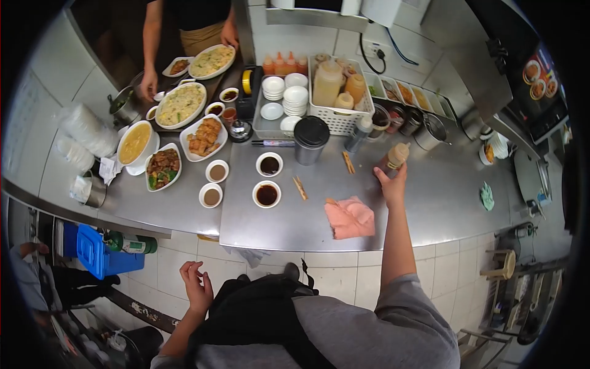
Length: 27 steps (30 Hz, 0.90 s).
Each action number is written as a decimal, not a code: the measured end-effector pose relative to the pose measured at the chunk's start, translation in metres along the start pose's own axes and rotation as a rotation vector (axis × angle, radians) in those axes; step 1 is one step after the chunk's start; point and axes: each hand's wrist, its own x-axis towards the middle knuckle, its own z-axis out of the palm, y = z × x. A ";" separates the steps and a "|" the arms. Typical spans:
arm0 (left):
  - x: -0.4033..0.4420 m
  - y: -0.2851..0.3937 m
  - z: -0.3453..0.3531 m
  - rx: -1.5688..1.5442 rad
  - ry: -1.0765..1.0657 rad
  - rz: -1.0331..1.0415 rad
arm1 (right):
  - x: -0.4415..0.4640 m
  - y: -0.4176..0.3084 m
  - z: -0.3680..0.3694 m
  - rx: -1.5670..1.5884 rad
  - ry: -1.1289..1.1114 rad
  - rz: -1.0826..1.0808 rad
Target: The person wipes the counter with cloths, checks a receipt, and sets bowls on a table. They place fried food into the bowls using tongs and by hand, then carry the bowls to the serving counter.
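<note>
My right hand [391,179] is wrapped round a squeeze bottle [398,155] with brown contents, at the steel counter [295,227]. Left of it lie a pink cloth [350,218] and two clothespins, one nearer the bottle [348,163] and one farther left [300,188]. My left hand [196,284] hangs in front of the counter edge, fingers apart and slightly curled, holding nothing. Two white bowls of dark sauce, one at the back [269,164] and one nearer me [267,194], stand mid-counter. A lidded dark cup [311,140] is behind them.
Filled dishes, such as fried pieces [204,136] and soup [134,142], crowd the left. A white basket [341,117] of bottles and stacked saucers [295,98] stand behind. A co-worker's hands [149,84] are at the back left. A green cloth [487,196] lies right.
</note>
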 end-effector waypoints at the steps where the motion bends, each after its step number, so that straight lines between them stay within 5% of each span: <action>1: -0.007 -0.002 -0.006 0.011 0.006 -0.024 | 0.009 0.005 0.009 0.170 -0.120 0.084; 5: -0.033 -0.019 -0.022 0.064 0.088 -0.096 | 0.004 -0.030 0.035 0.272 -0.190 0.049; 7: -0.046 -0.023 -0.026 0.057 0.097 -0.152 | -0.007 -0.058 0.056 0.269 -0.202 -0.132; 10: -0.062 -0.027 -0.030 0.052 0.078 -0.200 | -0.008 -0.108 0.083 0.065 -0.360 0.104; 17: -0.054 -0.020 -0.031 0.063 0.062 -0.188 | 0.004 -0.081 0.138 0.014 -0.308 -0.058; 19: -0.052 -0.022 -0.030 0.059 0.069 -0.182 | -0.003 -0.066 0.132 -0.069 -0.109 -0.323; 21: -0.051 -0.024 -0.028 0.053 0.079 -0.176 | -0.046 -0.109 0.088 -0.013 -0.168 -0.201; 27: -0.044 -0.017 -0.022 0.036 0.071 -0.130 | -0.158 -0.083 -0.008 -0.505 -0.290 -0.736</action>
